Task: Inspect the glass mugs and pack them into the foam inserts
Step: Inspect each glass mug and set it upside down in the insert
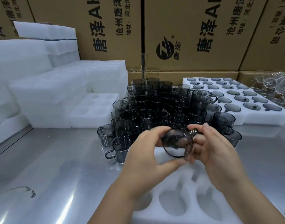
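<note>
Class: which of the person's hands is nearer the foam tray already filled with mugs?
Right. The right hand is in front of the filled foam tray, to its left; the left hand is farther left, beyond the held mug.

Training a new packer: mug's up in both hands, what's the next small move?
Probably lower the mug into an empty pocket of the foam insert: the left hand and right hand hold it tilted, mouth toward the camera, over that insert.
</note>
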